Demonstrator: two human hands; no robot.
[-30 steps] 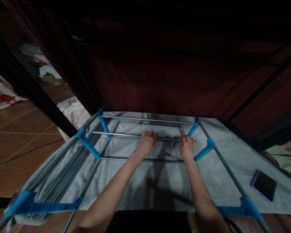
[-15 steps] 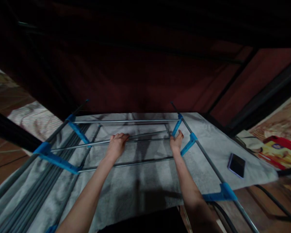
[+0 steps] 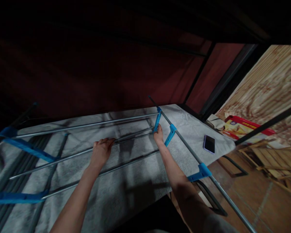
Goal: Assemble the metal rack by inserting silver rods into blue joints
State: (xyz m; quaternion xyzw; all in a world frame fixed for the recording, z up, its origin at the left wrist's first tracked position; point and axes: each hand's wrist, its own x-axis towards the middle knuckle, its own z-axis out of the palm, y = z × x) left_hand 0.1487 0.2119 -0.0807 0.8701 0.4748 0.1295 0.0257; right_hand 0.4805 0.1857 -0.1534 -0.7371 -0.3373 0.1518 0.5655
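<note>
My left hand (image 3: 103, 150) is closed over a thin metal rod (image 3: 72, 156), palm down. That rod's left end lies loose above the blue brackets on the left. My right hand (image 3: 158, 136) is closed around the lower end of a blue plastic bracket (image 3: 157, 120), where the rod's right end meets it; the exact contact is hidden by my fingers. A second blue bracket (image 3: 170, 134) sits just right of my right wrist on a grey pole (image 3: 188, 147). Other metal rods (image 3: 87, 125) span between the left and right brackets.
A grey cloth (image 3: 140, 174) covers the surface below. Several grey poles (image 3: 16, 161) lie at left. A phone (image 3: 209, 144) rests on the cloth at right, with a red and yellow package (image 3: 242, 126) beyond it. A wooden crate (image 3: 276, 161) stands on the floor.
The view has turned right, so the frame appears further left and more of the floor and wall shows at right. Both hands keep their holds.
</note>
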